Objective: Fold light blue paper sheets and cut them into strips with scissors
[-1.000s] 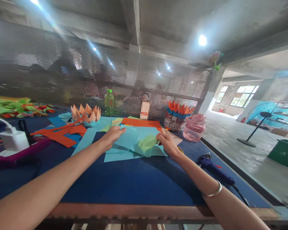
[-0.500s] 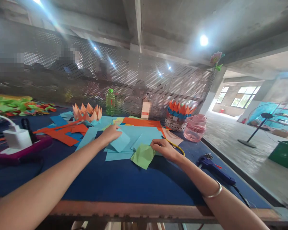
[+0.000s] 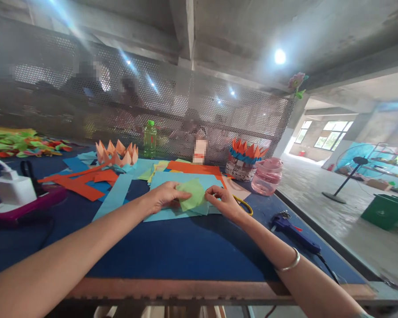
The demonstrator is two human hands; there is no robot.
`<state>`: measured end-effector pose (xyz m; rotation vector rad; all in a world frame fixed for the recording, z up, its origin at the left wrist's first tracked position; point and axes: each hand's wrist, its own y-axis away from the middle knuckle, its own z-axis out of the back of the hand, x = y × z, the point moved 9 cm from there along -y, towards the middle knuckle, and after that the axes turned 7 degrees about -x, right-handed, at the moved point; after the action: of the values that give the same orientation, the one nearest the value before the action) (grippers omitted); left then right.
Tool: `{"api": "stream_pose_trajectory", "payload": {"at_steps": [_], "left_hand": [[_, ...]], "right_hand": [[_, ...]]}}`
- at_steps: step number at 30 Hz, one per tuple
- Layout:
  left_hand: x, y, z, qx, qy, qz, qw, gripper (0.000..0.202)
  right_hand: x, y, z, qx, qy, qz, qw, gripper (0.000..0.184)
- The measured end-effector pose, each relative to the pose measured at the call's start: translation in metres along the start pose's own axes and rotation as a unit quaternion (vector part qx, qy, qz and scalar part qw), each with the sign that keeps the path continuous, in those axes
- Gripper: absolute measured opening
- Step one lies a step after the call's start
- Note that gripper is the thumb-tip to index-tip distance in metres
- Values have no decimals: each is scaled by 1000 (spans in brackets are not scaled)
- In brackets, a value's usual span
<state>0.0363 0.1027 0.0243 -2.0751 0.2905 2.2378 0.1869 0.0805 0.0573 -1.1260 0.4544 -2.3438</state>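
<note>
Gripped between the left hand's thumb, on top, and its fingers behind, one green paper is held above the middle of the blue tabletop, over light blue sheets. The left forearm reaches in from the near left corner, palm turned inward. Opposite, the right hand is bent at the knuckles, thumb and forefinger drawn together at the paper's right edge; whether they pinch it cannot be told. One bracelet rings the right forearm, which slants in from the near right corner. Just beside the right hand lies one yellow loop, partly hidden. Toward the right edge of the tabletop are one glue gun, one pink jug and one pot topped by one orange and blue crown. Near the far edge stand one green-capped bottle and one peach crown, with several orange strips in front of the latter. Along the left edge sit one purple power strip bearing one white charger, and, farther back, a heap of paper scraps too jumbled to count.
</note>
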Motion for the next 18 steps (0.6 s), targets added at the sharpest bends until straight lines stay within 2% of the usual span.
{"api": "stream_pose_trajectory", "payload": {"at_steps": [4, 7, 10, 14, 16, 18], "left_hand": [[-3, -10, 23, -75, 9, -21, 997, 41], [-5, -14, 35, -110, 4, -32, 993, 35], [-5, -16, 39, -121, 1, -32, 992, 32], [-4, -18, 42, -130, 1, -32, 991, 34], [-5, -18, 43, -135, 2, -34, 990, 37], [-6, -18, 45, -138, 5, -37, 990, 39]], "right_hand": [[-16, -11, -10, -5, 119, -18, 993, 31], [-31, -22, -21, 6, 180, -44, 983, 34], [-44, -33, -28, 33, 226, -78, 970, 54], [-58, -45, -24, 63, 236, -119, 963, 78], [-64, -49, -21, 69, 221, -137, 963, 77], [-67, -50, -17, 58, 207, -145, 966, 68]]}}
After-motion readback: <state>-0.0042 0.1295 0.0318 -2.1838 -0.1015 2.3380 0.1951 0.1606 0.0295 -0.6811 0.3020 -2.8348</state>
